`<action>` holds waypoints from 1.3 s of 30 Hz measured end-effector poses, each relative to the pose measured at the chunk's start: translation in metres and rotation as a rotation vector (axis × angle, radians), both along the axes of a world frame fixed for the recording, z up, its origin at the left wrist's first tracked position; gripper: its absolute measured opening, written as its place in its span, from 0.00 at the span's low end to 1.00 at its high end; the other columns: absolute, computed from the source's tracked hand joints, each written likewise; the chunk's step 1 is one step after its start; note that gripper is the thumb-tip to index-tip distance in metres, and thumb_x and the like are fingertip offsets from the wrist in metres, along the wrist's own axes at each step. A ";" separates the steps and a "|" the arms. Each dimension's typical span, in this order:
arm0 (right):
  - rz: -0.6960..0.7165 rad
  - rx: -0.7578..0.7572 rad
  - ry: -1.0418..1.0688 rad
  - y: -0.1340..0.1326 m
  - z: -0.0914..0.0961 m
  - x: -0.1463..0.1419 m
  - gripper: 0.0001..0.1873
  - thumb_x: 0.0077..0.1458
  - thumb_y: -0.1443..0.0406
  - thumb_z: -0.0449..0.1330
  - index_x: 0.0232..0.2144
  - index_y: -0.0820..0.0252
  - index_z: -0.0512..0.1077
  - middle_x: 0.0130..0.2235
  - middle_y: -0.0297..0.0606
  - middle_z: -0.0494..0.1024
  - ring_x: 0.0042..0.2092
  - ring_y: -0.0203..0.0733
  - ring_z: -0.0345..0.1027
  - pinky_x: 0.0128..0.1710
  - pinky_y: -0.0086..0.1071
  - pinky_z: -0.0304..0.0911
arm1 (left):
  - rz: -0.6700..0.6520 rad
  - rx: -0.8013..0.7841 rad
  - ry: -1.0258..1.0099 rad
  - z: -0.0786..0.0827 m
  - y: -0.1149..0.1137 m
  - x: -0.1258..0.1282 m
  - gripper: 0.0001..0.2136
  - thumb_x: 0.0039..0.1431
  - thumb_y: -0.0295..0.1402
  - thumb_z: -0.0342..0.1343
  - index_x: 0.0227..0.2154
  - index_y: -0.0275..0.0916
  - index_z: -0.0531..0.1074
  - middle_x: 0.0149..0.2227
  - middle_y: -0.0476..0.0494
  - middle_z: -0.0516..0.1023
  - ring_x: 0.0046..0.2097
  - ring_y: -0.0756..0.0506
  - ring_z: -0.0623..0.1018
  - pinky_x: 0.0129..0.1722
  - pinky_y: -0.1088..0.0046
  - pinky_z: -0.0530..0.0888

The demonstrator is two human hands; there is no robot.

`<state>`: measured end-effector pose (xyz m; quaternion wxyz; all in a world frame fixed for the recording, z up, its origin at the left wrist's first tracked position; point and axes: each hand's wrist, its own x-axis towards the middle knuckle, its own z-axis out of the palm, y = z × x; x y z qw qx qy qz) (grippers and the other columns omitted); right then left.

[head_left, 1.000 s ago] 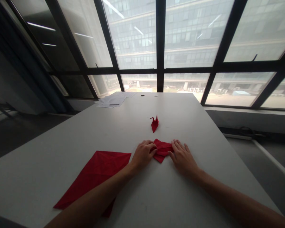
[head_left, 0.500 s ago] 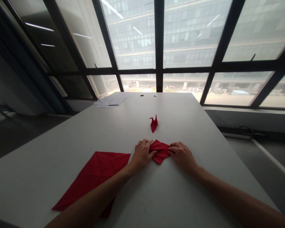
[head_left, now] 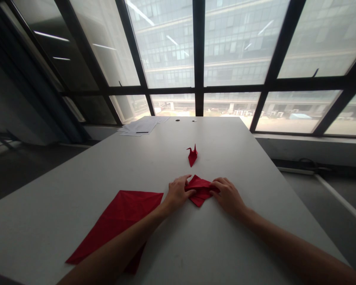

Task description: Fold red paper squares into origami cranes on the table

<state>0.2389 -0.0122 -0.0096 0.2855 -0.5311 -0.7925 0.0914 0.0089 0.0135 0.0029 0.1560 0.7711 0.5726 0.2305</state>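
A small folded piece of red origami paper (head_left: 199,191) lies on the table between my hands. My left hand (head_left: 178,190) pinches its left edge, with the thumb on the near side and the index finger lifted a little beyond it. At the other side, my right hand (head_left: 226,194) has its fingers and thumb closed on the right corner. A finished red paper crane (head_left: 192,155) stands just beyond the folded piece. To the left, a larger creased red sheet (head_left: 121,211) lies flat, partly hidden beneath my left forearm.
The white table (head_left: 225,150) reaches toward large dark-framed windows. White paper sheets (head_left: 141,126), with a dark thin item on them, lie at the far left edge. A dark curtain (head_left: 32,79) hangs at the left, and a cable (head_left: 310,163) lies beyond the right edge.
The folded paper's middle layers have lifted into a raised ridge running between my hands. My left fingers have opened slightly away from the paper's upper edge. The crane and large sheet stay put.
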 end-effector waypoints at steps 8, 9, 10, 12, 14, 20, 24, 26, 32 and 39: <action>0.023 -0.012 0.125 -0.002 0.001 -0.002 0.09 0.60 0.67 0.58 0.41 0.55 0.76 0.48 0.39 0.74 0.46 0.43 0.70 0.48 0.35 0.65 | -0.086 0.072 0.027 -0.006 -0.001 -0.005 0.15 0.57 0.36 0.64 0.48 0.47 0.74 0.49 0.45 0.73 0.51 0.40 0.73 0.53 0.62 0.67; 0.023 -0.014 0.137 -0.002 0.001 -0.002 0.08 0.60 0.66 0.58 0.40 0.55 0.76 0.48 0.38 0.74 0.46 0.43 0.71 0.48 0.35 0.66 | -0.090 0.078 0.038 -0.007 -0.001 -0.005 0.13 0.57 0.36 0.64 0.45 0.46 0.75 0.50 0.45 0.73 0.52 0.40 0.73 0.53 0.62 0.67; 0.020 -0.014 0.151 -0.001 0.000 -0.001 0.08 0.61 0.65 0.57 0.39 0.55 0.77 0.48 0.38 0.74 0.45 0.43 0.71 0.47 0.35 0.66 | -0.088 0.087 0.045 -0.008 0.000 -0.006 0.12 0.57 0.36 0.64 0.43 0.45 0.76 0.51 0.45 0.73 0.52 0.39 0.72 0.53 0.61 0.66; 0.010 -0.013 0.184 0.000 -0.001 -0.001 0.10 0.62 0.65 0.55 0.36 0.55 0.77 0.47 0.38 0.75 0.44 0.42 0.72 0.46 0.35 0.66 | -0.079 0.108 0.046 -0.009 0.000 -0.006 0.13 0.57 0.37 0.64 0.44 0.45 0.75 0.52 0.45 0.72 0.53 0.39 0.71 0.54 0.60 0.66; 0.000 -0.014 0.226 0.002 -0.003 0.000 0.11 0.61 0.66 0.54 0.36 0.55 0.77 0.46 0.39 0.76 0.43 0.42 0.72 0.47 0.35 0.66 | -0.079 0.124 0.042 -0.009 0.000 -0.005 0.14 0.57 0.38 0.64 0.45 0.46 0.74 0.53 0.45 0.72 0.53 0.39 0.70 0.54 0.59 0.65; -0.043 -0.030 0.288 0.006 -0.004 0.002 0.13 0.56 0.68 0.55 0.42 0.57 0.76 0.44 0.41 0.78 0.44 0.45 0.73 0.48 0.37 0.67 | -0.075 0.124 0.036 -0.010 -0.001 -0.005 0.08 0.58 0.36 0.63 0.40 0.44 0.74 0.51 0.46 0.72 0.52 0.40 0.70 0.54 0.59 0.65; -0.047 -0.039 0.303 0.006 -0.004 0.002 0.13 0.56 0.68 0.55 0.42 0.57 0.75 0.43 0.40 0.78 0.43 0.45 0.73 0.47 0.37 0.67 | -0.071 0.167 0.011 -0.006 -0.003 -0.004 0.13 0.61 0.34 0.60 0.48 0.46 0.72 0.53 0.45 0.72 0.54 0.40 0.71 0.54 0.59 0.66; -0.034 -0.037 0.293 0.007 -0.005 0.003 0.12 0.56 0.69 0.55 0.40 0.57 0.76 0.42 0.39 0.78 0.42 0.44 0.72 0.46 0.36 0.67 | -0.116 0.220 -0.004 -0.001 -0.005 -0.003 0.16 0.64 0.32 0.58 0.53 0.47 0.70 0.55 0.45 0.72 0.56 0.41 0.71 0.56 0.60 0.65; -0.059 0.040 0.096 0.005 -0.003 0.003 0.13 0.58 0.70 0.53 0.37 0.56 0.78 0.46 0.42 0.77 0.48 0.46 0.69 0.51 0.39 0.63 | -0.437 0.202 0.064 0.006 -0.009 0.000 0.12 0.68 0.34 0.52 0.50 0.47 0.76 0.55 0.47 0.76 0.58 0.44 0.73 0.61 0.63 0.63; 0.090 0.074 -0.048 -0.008 0.005 -0.007 0.17 0.64 0.66 0.52 0.51 0.51 0.74 0.57 0.38 0.74 0.57 0.45 0.65 0.58 0.41 0.58 | -0.562 0.104 0.200 -0.003 -0.013 -0.001 0.25 0.70 0.42 0.48 0.67 0.48 0.55 0.68 0.43 0.59 0.69 0.42 0.58 0.67 0.58 0.55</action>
